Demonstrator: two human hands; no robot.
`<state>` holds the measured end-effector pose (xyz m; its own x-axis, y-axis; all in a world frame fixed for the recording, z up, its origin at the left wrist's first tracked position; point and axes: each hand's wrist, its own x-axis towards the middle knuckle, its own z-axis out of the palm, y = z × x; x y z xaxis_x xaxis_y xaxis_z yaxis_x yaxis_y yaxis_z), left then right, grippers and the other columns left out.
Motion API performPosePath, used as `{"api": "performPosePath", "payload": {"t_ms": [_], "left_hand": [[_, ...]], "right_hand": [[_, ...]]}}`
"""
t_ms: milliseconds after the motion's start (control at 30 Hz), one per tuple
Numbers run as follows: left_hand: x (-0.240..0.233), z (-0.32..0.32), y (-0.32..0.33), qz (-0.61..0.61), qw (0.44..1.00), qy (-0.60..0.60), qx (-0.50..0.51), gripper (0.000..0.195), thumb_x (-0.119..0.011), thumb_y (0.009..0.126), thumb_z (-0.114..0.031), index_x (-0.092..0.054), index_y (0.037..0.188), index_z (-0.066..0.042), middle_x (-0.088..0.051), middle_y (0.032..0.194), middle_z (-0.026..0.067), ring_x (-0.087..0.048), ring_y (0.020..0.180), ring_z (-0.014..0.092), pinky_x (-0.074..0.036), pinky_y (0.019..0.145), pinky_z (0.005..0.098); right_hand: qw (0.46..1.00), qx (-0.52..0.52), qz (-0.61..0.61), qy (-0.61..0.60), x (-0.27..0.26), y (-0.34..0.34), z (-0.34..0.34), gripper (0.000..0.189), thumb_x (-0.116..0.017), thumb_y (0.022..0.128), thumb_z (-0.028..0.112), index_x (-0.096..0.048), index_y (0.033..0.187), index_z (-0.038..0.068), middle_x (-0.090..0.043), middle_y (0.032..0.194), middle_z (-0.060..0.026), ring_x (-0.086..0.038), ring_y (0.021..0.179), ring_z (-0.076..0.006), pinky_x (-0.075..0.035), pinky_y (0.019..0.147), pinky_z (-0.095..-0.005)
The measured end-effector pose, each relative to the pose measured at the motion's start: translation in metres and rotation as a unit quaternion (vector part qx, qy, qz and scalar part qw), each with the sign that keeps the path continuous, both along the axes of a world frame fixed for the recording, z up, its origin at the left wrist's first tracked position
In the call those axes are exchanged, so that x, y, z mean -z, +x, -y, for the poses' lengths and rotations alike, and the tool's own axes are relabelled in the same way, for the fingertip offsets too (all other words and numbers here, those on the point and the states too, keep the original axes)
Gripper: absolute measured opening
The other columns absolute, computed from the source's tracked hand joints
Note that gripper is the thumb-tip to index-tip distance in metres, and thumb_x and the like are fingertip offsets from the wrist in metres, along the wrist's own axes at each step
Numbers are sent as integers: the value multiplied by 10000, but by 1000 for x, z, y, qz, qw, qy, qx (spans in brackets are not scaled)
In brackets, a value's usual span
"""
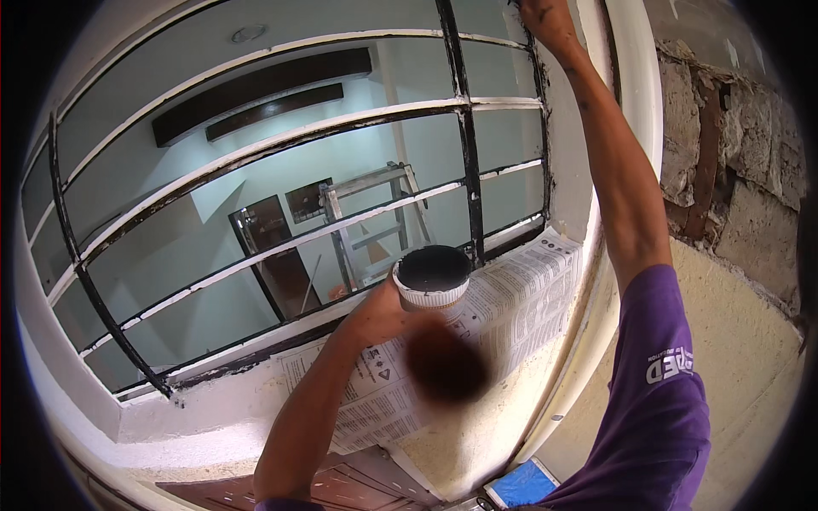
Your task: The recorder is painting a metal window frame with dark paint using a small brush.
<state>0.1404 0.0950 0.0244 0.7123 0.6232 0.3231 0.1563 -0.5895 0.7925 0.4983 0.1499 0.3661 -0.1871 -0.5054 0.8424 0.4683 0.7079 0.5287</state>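
Observation:
My left hand point(383, 316) holds a white ribbed tub of dark paint point(432, 271) from its left side, above a printed paper sheet point(511, 294) that covers the sill. My right hand point(543, 19) is raised at the top edge of the view, closed round something dark and mostly hidden, beside the window's right frame. The metal window grille point(470, 153) in front of me is part black, part white. A blurred dark brown round thing point(447, 364) is close to the camera below the tub; I cannot tell what it is.
Behind the grille stands a stepladder point(348, 236) in a room with a dark door point(275, 255). A light vertical pipe point(642, 96) runs right of the window, beside rough broken masonry point(748, 140). A blue flat object point(524, 485) lies low down.

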Motion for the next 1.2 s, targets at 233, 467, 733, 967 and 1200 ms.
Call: {"api": "performPosePath", "payload": {"t_ms": [233, 467, 733, 967, 1200], "left_hand": [[3, -2, 4, 26, 1000, 7, -8, 796, -857, 727, -202, -453, 1387, -14, -586, 1298, 109, -525, 1210, 199, -387, 1062, 344], [1, 0, -8, -17, 999, -4, -35, 976, -859, 677, -396, -370, 1433, -21, -490, 1415, 180, -477, 1309, 300, -356, 1122, 391], [0, 0, -8, -10, 999, 9, -30, 938, -863, 692, -354, -382, 1423, -17, -509, 1387, 170, -482, 1296, 283, -351, 1118, 385], [-5, 1, 4, -11, 1000, -9, 6, 910, -859, 711, -326, -383, 1421, -14, -504, 1398, 171, -482, 1298, 282, -356, 1115, 383], [-1, -1, 5, -15, 1000, -11, -5, 973, -872, 682, -355, -359, 1435, -15, -497, 1405, 172, -473, 1310, 286, -348, 1124, 386]], "right_hand": [[948, 135, -289, 21, 12, 31, -21, 181, -581, 939, 135, -642, 933, -36, -637, 757, -218, -631, 691, -335, -490, 634, -396], [948, -109, -287, -83, -3, 33, -32, 288, -641, 900, 114, -531, 669, -17, -523, 588, -108, -491, 542, -177, -421, 487, -323], [931, -103, -307, -170, -30, 33, -41, 259, -562, 922, 127, -527, 686, 27, -530, 613, -65, -462, 461, -175, -388, 417, -321], [911, -96, -321, -240, -17, 30, 0, 210, -587, 917, 142, -584, 784, -20, -565, 618, -96, -498, 455, -184, -436, 376, -341], [904, -249, -236, -257, -10, 57, -2, 226, -578, 937, 164, -586, 784, -2, -553, 618, -58, -488, 456, -153, -425, 381, -317]]}}
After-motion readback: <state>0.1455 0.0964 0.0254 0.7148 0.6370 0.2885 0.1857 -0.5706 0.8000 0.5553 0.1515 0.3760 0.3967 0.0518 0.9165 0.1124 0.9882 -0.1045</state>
